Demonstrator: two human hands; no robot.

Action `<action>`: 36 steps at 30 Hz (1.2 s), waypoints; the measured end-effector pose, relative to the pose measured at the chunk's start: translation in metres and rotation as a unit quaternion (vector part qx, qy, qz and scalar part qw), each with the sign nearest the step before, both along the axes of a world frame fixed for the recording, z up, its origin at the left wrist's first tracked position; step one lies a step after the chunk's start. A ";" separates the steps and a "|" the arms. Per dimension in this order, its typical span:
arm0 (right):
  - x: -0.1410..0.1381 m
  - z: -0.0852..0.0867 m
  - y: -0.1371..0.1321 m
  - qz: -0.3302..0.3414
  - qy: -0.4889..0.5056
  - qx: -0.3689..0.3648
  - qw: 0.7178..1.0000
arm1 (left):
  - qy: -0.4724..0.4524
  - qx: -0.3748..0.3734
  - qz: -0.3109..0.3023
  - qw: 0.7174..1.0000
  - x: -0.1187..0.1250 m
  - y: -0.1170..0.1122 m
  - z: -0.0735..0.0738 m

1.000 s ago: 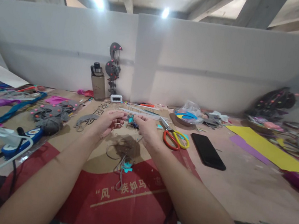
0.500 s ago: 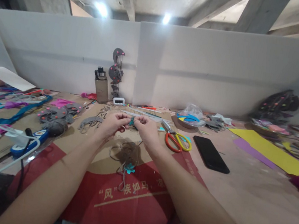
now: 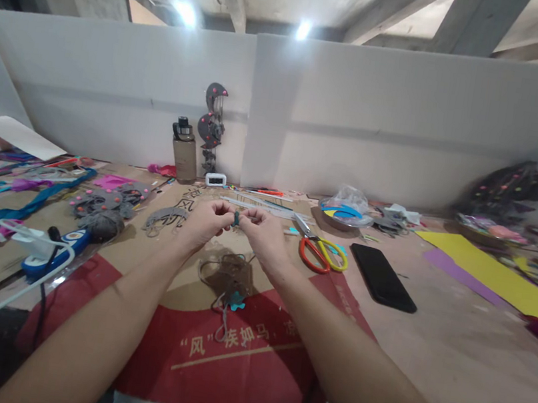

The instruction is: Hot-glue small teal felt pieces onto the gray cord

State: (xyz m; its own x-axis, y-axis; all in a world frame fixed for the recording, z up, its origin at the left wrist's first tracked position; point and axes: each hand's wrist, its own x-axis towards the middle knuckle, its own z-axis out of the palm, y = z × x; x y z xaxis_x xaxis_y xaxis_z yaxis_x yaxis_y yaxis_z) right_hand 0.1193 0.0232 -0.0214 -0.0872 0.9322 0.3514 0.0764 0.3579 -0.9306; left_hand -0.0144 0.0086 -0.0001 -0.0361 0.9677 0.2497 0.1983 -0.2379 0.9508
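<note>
Over the middle of the cardboard sheet point(image 3: 241, 386), my left hand point(image 3: 205, 224) and my right hand point(image 3: 263, 233) meet fingertip to fingertip. Both pinch a small teal piece point(image 3: 237, 218), mostly covered by the fingers, so its exact kind is unclear. A loose tangle of grey yarn point(image 3: 230, 275) lies below my hands on the cardboard. Beside the tangle's lower end sits a bright cyan scrap point(image 3: 236, 302). Scissors point(image 3: 324, 255) with one red and one yellow handle lie partly open, right of my right hand.
A black phone point(image 3: 383, 278) lies to the right, near yellow sheet material point(image 3: 491, 272). Behind my hands stand a bottle point(image 3: 184, 156) and a small white clock point(image 3: 215, 180). At left are a blue power strip point(image 3: 45, 262), a white cable and a grey yarn ball point(image 3: 104, 224).
My fingers have shifted slightly around the teal piece, and less of it shows between them. The whole view has moved a little; the things on the table stay put.
</note>
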 end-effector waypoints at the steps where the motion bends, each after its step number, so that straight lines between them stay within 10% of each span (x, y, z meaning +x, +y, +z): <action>1: 0.000 0.000 0.000 0.002 0.002 -0.003 1.000 | -0.001 -0.002 -0.001 1.000 0.000 0.001 -0.001; 12: 0.008 0.010 0.001 -0.005 0.076 -0.089 0.993 | -0.178 -0.107 -0.146 0.967 -0.008 0.001 0.003; 22: 0.010 0.018 -0.004 -0.019 0.063 -0.079 0.995 | -0.206 -0.092 0.022 0.974 -0.015 0.015 -0.001; 36: 0.006 0.004 0.008 -0.011 0.015 -0.020 1.000 | -0.103 0.042 -0.081 0.991 -0.001 0.003 0.000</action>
State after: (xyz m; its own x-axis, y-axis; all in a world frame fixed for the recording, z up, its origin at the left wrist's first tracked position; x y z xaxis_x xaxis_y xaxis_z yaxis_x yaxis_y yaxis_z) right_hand 0.1249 0.0308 -0.0171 -0.0566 0.9471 0.3159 0.0552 0.3189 -0.9462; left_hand -0.0159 0.0114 0.0002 0.0585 0.9411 0.3330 -0.0447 -0.3307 0.9427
